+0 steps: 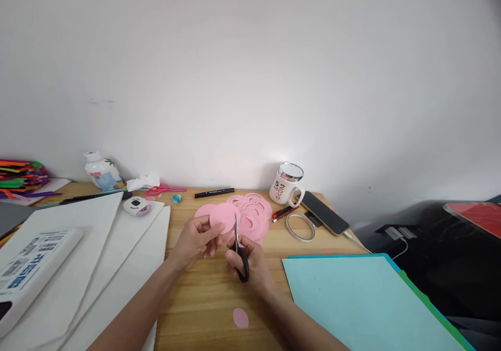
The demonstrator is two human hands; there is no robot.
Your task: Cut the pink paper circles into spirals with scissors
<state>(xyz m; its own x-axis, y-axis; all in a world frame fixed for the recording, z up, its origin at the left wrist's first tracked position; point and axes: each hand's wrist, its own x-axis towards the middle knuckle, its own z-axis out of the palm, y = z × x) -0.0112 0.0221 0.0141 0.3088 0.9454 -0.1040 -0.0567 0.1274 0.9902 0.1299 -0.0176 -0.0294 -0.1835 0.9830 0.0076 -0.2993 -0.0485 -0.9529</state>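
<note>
Between the thumb and fingers of my left hand (198, 240) is a pink paper circle (223, 217), held up above the table. My right hand (250, 262) is closed round the black handles of a pair of scissors (243, 264). The blades point upward at the circle's right edge; whether they are cutting into it I cannot tell. Just behind lies a pile of pink paper circles (258, 226), several with round shapes cut out of them. A small pink leaf-shaped paper piece (240, 318) rests on the wood nearer to me.
White sheets (136, 267) and a white box (37, 273) cover the left. Light blue paper (364, 299) lies at the right. Behind are a mug (281, 188), a phone (323, 213), a tape roll (300, 228), a black marker (214, 193), pink scissors (166, 189) and a white bottle (102, 172).
</note>
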